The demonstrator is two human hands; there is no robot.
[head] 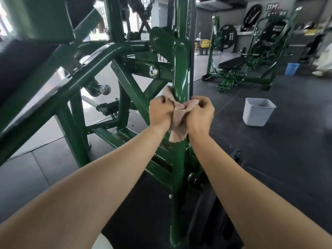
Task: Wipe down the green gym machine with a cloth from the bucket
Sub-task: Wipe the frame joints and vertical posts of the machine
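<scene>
A green gym machine (115, 72) fills the left and centre, with an upright green post (179, 69) right in front of me. A pale pinkish cloth (177, 121) is wrapped around that post at mid height. My left hand (160, 112) grips the cloth's left side and my right hand (200, 115) grips its right side, both fists closed beside the post. The cloth's loose end hangs down between my wrists. A light grey bucket (257, 112) stands on the dark floor to the right, about an arm's length from the post.
A second green machine with a black bench (240, 69) stands at the back right, with a blue bin (292, 68) beside it. A black seat pad (19, 69) juts in at the left. Dark rubber flooring (269, 159) spreads right of the post.
</scene>
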